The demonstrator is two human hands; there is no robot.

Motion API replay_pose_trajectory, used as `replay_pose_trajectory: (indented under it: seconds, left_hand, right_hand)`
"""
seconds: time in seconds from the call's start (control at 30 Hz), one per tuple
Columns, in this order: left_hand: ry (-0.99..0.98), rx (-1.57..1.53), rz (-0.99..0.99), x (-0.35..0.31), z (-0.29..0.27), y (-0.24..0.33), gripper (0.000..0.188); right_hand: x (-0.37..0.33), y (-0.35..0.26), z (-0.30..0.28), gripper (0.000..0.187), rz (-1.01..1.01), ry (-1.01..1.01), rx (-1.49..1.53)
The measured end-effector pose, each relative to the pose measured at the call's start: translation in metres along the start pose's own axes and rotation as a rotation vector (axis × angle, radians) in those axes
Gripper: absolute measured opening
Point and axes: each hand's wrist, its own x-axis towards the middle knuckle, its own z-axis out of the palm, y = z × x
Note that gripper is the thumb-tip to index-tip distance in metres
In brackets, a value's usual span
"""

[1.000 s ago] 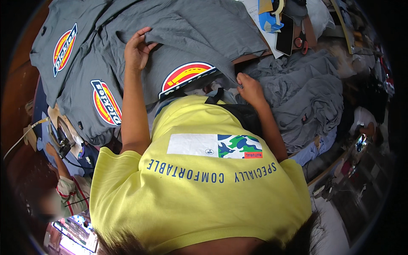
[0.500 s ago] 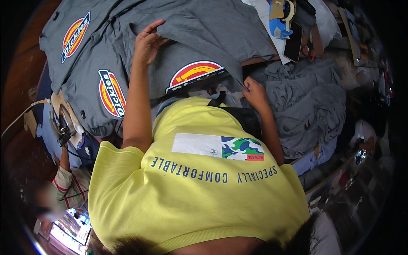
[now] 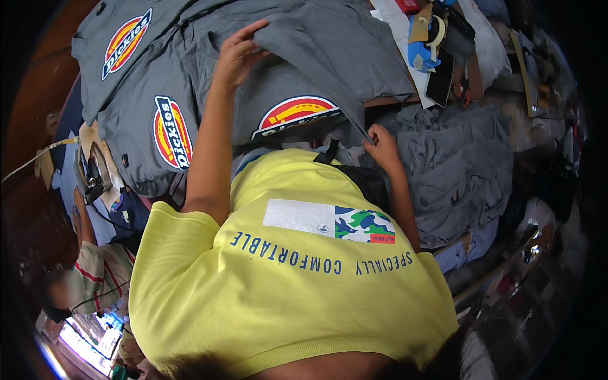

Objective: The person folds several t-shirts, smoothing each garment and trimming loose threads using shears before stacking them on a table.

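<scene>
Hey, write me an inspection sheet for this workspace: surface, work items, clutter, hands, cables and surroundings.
Surface: mostly covered by cloth; a brown table edge shows.
Work items: grey garment with a red-and-yellow print, edge lifted; other grey garments to its left; crumpled grey cloth at right.
Clutter: blue tape dispenser, phone and red-handled scissors, upper right.
Hands: right hand pinches the garment's edge; left hand is at the garment, grip unclear.
Cables: pale cable, far left.
Surroundings: another person, lower left; right side dim, blurred.

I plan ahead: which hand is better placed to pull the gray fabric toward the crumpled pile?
Right hand, likely: it pinches the gray fabric, nearer the crumpled pile than the left hand.
</scene>
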Motion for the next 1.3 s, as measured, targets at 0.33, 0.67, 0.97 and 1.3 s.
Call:
replay_pose_trajectory:
  seconds: [0.33,0.67,0.97,1.3]
  left_hand:
    - [-0.29,0.35,0.194,0.07,0.094,-0.057,0.061]
    - [0.499,0.921,0.358,-0.16,-0.015,-0.037,0.016]
    - [1.053,0.698,-0.103,-0.267,-0.053,-0.109,0.019]
    - [0.804,0.872,0.025,-0.289,-0.052,-0.107,0.025]
  right_hand:
    - [0.009,0.011,-0.014,0.042,0.182,0.205,-0.131]
    - [0.133,-0.133,0.028,0.011,-0.696,0.127,-0.265]
    - [0.253,-0.271,0.188,0.02,-1.263,0.086,-0.407]
    - [0.283,-0.223,0.176,0.036,-0.477,-0.229,0.452]
